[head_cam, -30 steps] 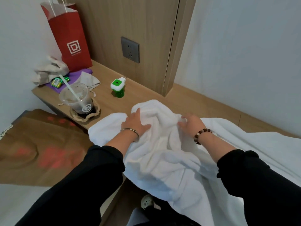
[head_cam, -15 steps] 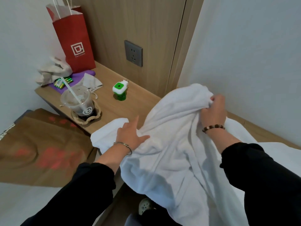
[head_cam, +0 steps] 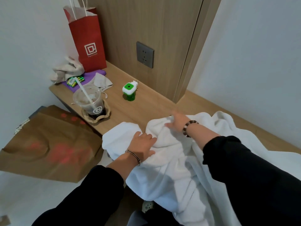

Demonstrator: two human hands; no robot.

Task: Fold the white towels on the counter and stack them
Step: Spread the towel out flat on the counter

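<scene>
Wooden counter (head_cam: 146, 108), rumpled white towel (head_cam: 171, 160) under left hand (head_cam: 143, 144) and right hand (head_cam: 176, 122), green plug-in vaporizer (head_cam: 129, 90) beyond them, iced drink cup (head_cam: 88, 100) on woven coaster (head_cam: 93, 119) farther left, red paper bag (head_cam: 88, 43) farthest off.

Head view, looking down, close over counter (head_cam: 146, 108).

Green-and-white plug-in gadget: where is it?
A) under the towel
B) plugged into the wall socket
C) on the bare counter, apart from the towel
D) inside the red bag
C: the green-and-white gadget stands on the wooden counter, apart from the white towel and not plugged into the wall socket above it.
</scene>
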